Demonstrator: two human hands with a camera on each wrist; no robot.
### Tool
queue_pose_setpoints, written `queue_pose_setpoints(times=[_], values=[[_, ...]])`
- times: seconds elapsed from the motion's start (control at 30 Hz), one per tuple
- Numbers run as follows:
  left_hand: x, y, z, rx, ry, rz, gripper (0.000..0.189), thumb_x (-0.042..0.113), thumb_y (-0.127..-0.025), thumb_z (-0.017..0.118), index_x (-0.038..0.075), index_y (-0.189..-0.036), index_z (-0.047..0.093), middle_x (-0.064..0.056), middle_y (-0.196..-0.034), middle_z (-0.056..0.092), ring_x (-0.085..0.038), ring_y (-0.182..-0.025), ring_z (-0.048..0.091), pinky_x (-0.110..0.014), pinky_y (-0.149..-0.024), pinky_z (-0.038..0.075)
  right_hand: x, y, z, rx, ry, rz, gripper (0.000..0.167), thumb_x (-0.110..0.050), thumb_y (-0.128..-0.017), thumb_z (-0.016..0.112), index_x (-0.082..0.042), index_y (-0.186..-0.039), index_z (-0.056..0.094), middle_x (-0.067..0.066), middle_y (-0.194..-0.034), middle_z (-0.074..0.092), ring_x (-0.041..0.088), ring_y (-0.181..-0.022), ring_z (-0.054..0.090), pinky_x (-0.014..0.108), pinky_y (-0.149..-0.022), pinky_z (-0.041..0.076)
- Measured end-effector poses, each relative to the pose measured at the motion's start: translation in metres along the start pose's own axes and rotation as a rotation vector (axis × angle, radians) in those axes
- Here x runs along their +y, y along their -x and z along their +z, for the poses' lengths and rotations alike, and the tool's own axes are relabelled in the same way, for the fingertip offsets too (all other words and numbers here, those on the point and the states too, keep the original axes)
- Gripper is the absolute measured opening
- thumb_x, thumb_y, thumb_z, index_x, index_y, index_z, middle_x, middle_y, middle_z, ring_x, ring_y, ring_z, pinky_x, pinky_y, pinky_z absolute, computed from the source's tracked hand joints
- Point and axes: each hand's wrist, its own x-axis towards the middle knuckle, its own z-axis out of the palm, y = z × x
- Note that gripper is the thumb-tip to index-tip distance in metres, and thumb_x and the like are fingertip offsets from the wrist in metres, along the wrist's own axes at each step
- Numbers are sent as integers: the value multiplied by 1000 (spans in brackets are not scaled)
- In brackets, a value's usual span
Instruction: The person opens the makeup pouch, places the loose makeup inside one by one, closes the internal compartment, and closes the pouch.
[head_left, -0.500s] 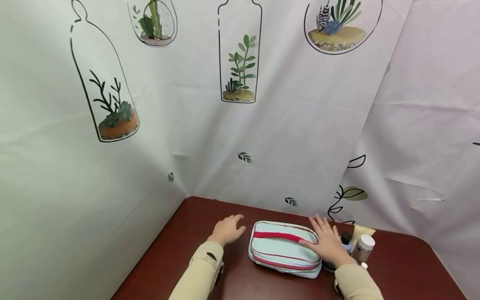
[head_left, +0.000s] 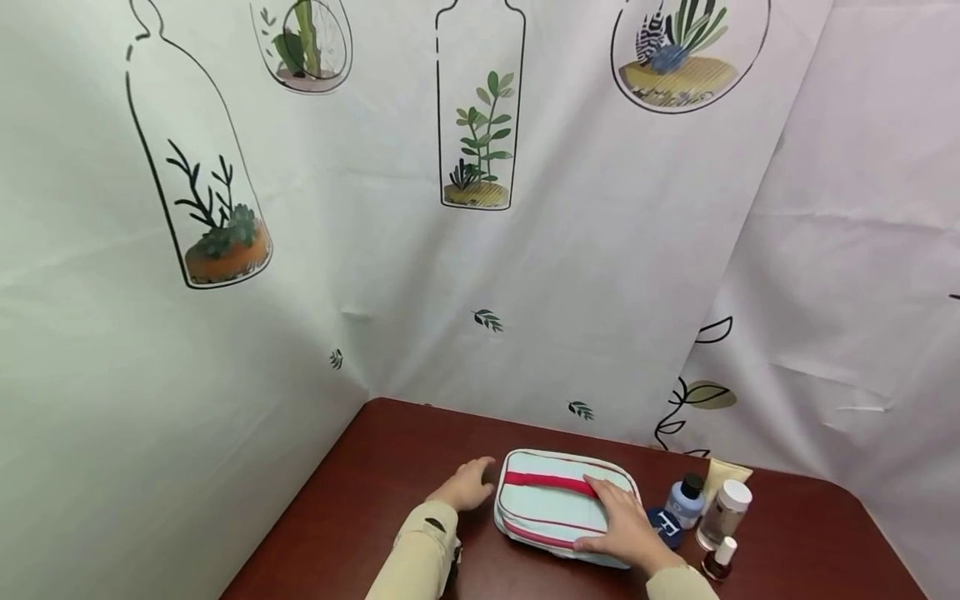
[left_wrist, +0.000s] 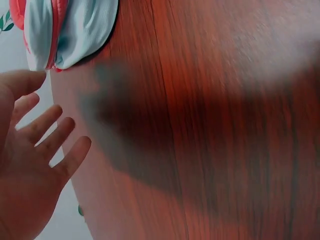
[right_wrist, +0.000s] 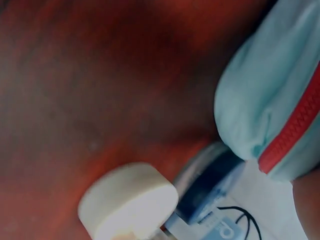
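A pale mint toiletry bag (head_left: 555,510) with a red handle (head_left: 547,481) and red zipper lies closed on the table. My right hand (head_left: 626,523) rests on the bag's right end, thumb and fingers spread over its top. Only a sliver of that hand shows at the right wrist view's edge, by the bag's end (right_wrist: 270,95). Just off the bag's left side is my left hand (head_left: 467,486). In the left wrist view, its fingers (left_wrist: 50,127) are spread and hold nothing, with the thumb close to the bag's corner (left_wrist: 85,35).
Right of the bag stand a navy round container (head_left: 665,527), a blue bottle with black cap (head_left: 685,502), a cream tube (head_left: 723,475), a clear white-capped jar (head_left: 723,514) and a small dark bottle with white cap (head_left: 720,560). A printed cloth (head_left: 420,275) hangs behind the table (head_left: 420,433).
My right hand has moved left and down from the bag's right edge onto its top. The left hand has shifted slightly down and right, nearer the bag. The bottles are less covered.
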Motion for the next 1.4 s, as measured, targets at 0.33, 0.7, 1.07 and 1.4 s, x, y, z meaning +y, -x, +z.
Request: queue_pose_setpoints(times=[0.33,0.7,1.07,1.4], values=[[-2,-23,11,-31,42,22,47,-4,-89,46,-4,-135,37,-21,-135,42,-39,-125,33,-50,-99,31,5,4,15,104,-66,43,89,-56,-47,84,-9,-119,58,-1,-104,56,23,-99,49,46,-86,37],[-7,-43,17,-21,158,4,39,6,-95,49,4,-133,45,-22,-129,44,-40,-123,37,-52,-94,36,3,5,19,26,-101,63,75,-53,-54,83,-9,-110,59,-1,-102,55,24,-96,49,42,-81,39],[-9,-61,16,-70,122,75,40,15,-93,55,8,-132,50,-17,-129,48,-41,-121,35,-54,-94,34,7,2,17,33,-70,31,71,-58,-56,79,-12,-107,60,-4,-101,54,23,-96,48,44,-80,39],[-12,-69,20,-60,137,163,37,20,-93,55,15,-130,54,-10,-128,51,-35,-121,39,-53,-93,36,12,0,19,27,-54,25,67,-58,-57,79,-14,-104,60,-6,-98,54,19,-93,47,41,-78,40]])
